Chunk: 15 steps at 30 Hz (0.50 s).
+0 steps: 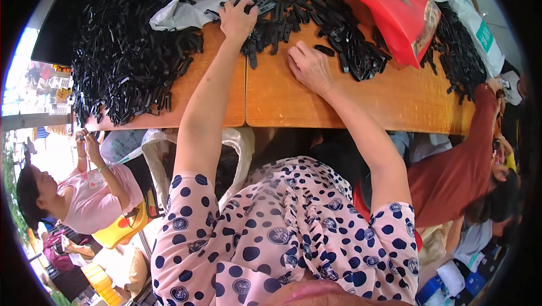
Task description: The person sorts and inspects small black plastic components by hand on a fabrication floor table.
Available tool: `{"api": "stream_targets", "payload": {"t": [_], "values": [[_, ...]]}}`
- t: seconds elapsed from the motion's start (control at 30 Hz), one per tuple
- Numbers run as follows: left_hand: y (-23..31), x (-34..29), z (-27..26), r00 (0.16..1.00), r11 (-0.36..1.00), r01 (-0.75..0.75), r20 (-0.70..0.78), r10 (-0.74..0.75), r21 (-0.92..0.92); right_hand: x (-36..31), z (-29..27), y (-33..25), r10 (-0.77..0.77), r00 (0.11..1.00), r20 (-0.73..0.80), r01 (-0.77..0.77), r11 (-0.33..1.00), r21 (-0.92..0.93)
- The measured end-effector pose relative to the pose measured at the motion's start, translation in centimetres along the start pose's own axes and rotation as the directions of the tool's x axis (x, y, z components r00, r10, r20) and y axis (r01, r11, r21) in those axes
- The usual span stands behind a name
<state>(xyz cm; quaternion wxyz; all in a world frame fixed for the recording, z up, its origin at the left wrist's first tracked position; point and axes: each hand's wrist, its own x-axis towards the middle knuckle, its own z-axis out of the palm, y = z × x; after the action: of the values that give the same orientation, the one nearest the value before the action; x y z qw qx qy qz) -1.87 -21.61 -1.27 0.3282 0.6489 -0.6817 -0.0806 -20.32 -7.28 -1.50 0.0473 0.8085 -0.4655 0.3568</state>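
left hand [237,19] on black plastic clips [293,12], right hand [309,68] flat on wooden table [350,100]

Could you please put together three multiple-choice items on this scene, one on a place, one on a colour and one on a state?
1. Where does the left hand rest?
A. on the heap of small black plastic parts
B. in the person's lap
C. on the floor

2. What colour is the bag lying on the wooden table?
A. blue
B. red
C. yellow

3. How does the right hand lie?
A. clenched around a tool
B. raised off the table
C. fingers down on the table beside the parts

Answers:
1 A, its fingers reach into the black pieces at the far side.
2 B, the bag at the upper right is plainly red.
3 C, its fingers press the wood near one loose piece, with no visible grip on anything.
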Motion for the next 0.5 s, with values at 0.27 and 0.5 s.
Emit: {"api": "stream_targets", "payload": {"t": [0.27,0.5], "values": [[1.1,-4.3,-0.2,0.998,0.996,-0.064,-0.006,0.064,-0.07,-1.4,-1.9,2.6,0.097,0.991,-0.093,-0.12,0.952,-0.28],[-0.1,-6.7,-3.1,0.895,0.864,-0.428,0.009,0.446,-0.264,-0.4,-5.6,3.8,0.117,0.992,0.045,-0.099,0.954,-0.284]]}}
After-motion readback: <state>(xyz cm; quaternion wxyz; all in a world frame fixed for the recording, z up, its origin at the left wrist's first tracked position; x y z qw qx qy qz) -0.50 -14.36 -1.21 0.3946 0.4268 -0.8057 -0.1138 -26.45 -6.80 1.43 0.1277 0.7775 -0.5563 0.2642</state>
